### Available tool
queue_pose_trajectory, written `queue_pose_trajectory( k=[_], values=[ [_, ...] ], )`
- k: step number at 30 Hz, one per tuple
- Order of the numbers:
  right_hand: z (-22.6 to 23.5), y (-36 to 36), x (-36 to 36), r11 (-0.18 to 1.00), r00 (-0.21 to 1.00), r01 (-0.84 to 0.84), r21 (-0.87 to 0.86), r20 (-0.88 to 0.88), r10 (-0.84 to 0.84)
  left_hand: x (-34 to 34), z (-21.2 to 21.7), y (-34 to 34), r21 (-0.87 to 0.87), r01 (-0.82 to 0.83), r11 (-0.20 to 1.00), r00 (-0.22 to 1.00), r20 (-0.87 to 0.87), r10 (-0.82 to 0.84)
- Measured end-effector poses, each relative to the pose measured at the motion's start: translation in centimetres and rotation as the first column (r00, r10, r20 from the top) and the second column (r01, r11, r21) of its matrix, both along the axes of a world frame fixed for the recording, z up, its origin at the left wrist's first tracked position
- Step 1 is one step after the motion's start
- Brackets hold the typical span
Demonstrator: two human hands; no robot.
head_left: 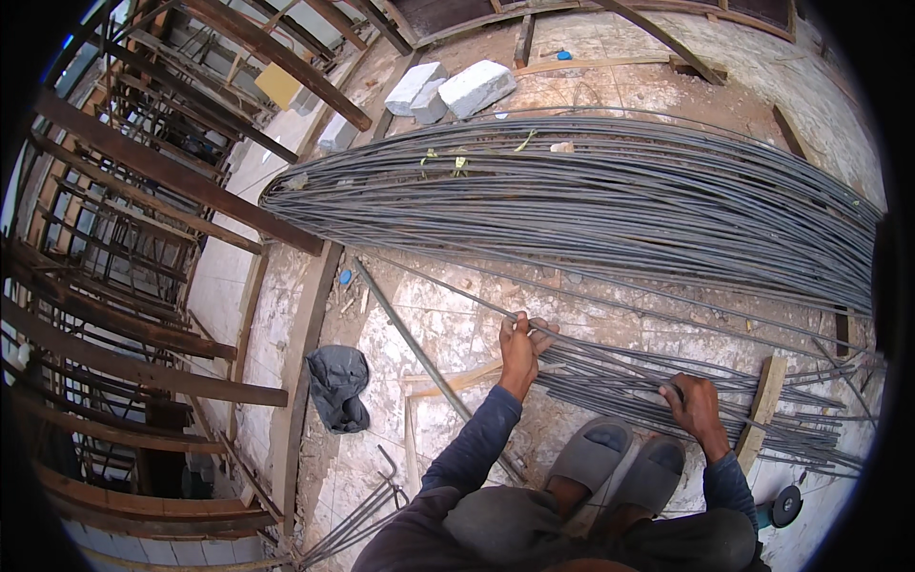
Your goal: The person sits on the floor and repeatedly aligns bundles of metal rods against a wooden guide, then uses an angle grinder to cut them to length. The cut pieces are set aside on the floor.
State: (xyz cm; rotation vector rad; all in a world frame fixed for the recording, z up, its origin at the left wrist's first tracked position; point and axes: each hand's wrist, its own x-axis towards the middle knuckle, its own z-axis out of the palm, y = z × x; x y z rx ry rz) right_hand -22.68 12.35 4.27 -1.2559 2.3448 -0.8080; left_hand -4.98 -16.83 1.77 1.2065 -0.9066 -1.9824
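My left hand (pixel 520 355) is closed on a thin grey steel rod (pixel 448 287), with the thumb and fingers pinching it. The rod slants down from the upper left, past that hand, toward my right hand (pixel 698 408). My right hand is closed with the fingers curled over a rod, seemingly the same one, though the fingers partly hide it. Under and between the hands lies a pile of shorter cut steel rods (pixel 610 393). A wooden batten (pixel 762 412) lies across the pile, just right of my right hand.
Beyond my hands stretches a large bundle of long bent steel rods (pixel 572 205). White blocks (pixel 477 88) stand behind it. Left are a green-grey bar (pixel 410 336), a black plastic bag (pixel 338 389), hooked rods (pixel 367 510) and timber beams (pixel 191 181). An angle grinder (pixel 785 506) lies lower right.
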Motion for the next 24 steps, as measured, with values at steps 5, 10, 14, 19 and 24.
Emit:
queue_pose_trajectory(
  k=[5,10,14,19,24],
  values=[
    [0.2,-0.15,-0.16,1.0,1.0,0.006,-0.027,-0.001,-0.006,0.0,0.07,-0.01,-0.01,0.011,1.0,1.0,-0.005,-0.011],
    [0.3,-0.34,-0.07,1.0,1.0,0.005,0.005,0.025,-0.005,0.23,-0.11,-0.11,-0.006,0.024,1.0,1.0,-0.009,-0.024],
    [0.07,-0.25,-0.01,1.0,0.999,0.009,0.018,0.036,-0.009,0.21,-0.09,-0.12,0.011,0.029,1.0,1.0,-0.009,-0.029],
    [0.1,-0.23,-0.04,1.0,1.0,0.0,0.005,0.012,0.0,0.15,0.11,-0.37,0.022,0.043,0.999,0.999,-0.014,-0.043],
    [-0.15,-0.11,-0.09,0.999,0.999,-0.009,0.035,0.042,0.007,0.05,-0.1,-0.23,0.018,0.019,1.0,1.0,-0.014,-0.019]
  ],
)
